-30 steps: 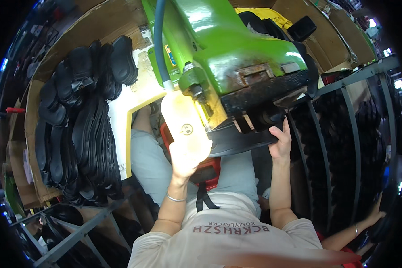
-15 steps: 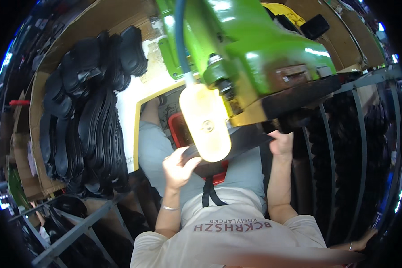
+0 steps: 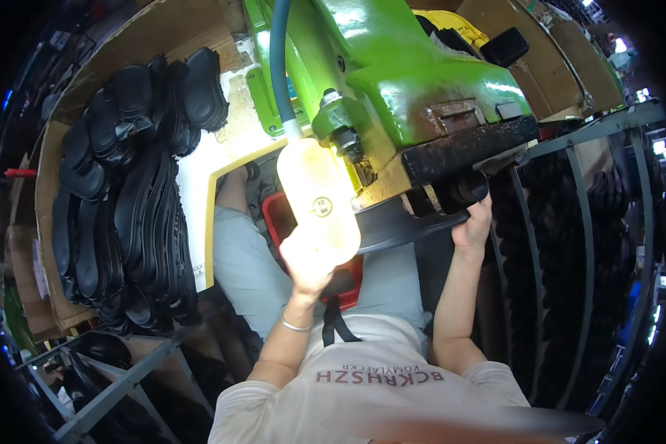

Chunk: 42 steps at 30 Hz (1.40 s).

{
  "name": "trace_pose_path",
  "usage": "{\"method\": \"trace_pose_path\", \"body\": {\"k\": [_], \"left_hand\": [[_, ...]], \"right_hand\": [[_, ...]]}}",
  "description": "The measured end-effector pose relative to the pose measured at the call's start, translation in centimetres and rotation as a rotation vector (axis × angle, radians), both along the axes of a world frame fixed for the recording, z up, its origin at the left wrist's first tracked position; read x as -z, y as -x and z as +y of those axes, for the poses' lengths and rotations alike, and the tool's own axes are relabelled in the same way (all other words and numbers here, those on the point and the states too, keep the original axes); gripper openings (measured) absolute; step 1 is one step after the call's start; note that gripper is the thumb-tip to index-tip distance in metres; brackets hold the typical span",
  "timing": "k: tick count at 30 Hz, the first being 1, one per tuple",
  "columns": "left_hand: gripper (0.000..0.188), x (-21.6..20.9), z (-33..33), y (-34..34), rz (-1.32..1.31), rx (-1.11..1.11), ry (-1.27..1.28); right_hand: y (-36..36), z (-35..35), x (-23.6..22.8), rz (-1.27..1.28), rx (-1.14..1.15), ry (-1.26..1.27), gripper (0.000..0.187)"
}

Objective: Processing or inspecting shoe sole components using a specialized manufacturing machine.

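A long black shoe sole (image 3: 399, 232) stretches across beneath the head of a green machine (image 3: 429, 89). My right hand (image 3: 472, 228) pinches its right end, close to a dark roller (image 3: 468, 189) under the machine head. My left hand (image 3: 303, 260) is closed at the other end, beside the lower part of a bright oval lamp (image 3: 318, 189). Glare and the lamp hide its fingertips and the sole's left end. The lamp also covers part of the machine's working area.
A cardboard box (image 3: 50, 185) on the left holds several stacks of black soles (image 3: 144, 222). Metal racks (image 3: 581, 222) with dark pieces stand at the right. A red bin (image 3: 274, 214) sits below, between my legs. A yellow-edged white table (image 3: 209, 222) lies left of my legs.
My right hand has risen slightly, lifting the sole's right end toward the machine head. My left hand has moved in against the lamp's lower end. The whole view has shifted a little.
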<state>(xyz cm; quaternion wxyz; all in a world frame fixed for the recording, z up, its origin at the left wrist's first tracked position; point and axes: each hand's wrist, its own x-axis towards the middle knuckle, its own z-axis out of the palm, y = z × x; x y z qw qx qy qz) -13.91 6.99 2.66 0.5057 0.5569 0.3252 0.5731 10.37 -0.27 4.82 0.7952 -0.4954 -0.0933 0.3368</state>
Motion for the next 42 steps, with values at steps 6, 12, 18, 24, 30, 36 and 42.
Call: {"method": "trace_pose_path", "body": {"k": [6,12,18,24,30,36,42], "left_hand": [[0.021,1.9,-0.8,5.9,0.065,-0.058,0.130],[0.030,5.1,-3.9,10.6,-0.038,0.154,0.330],[0.045,3.5,-2.5,7.0,0.317,0.540,0.298],[0.013,0.3,0.1,-0.9,0.535,0.117,-0.077],[0.009,0.2,-1.7,-1.1,0.374,-0.040,0.006],[0.022,0.7,-3.1,-1.1,0.125,0.124,0.196],[0.016,-0.6,-1.8,-1.3,0.590,0.111,-0.033]], "right_hand": [[5.1,1.1,-0.9,0.039,-0.235,-0.085,0.044],[7.7,2.1,-0.9,-0.154,-0.429,-0.035,0.036],[8.3,3.5,-0.8,-0.317,-0.571,-0.040,0.033],[8.8,-0.8,0.5,-0.376,-0.525,0.082,0.049],[8.9,-11.1,4.0,-0.035,-0.962,0.539,0.041],[1.8,-13.0,1.5,-0.187,-0.495,0.250,0.023],[-2.1,-5.5,-2.0,-0.339,-0.317,0.208,0.022]]}}
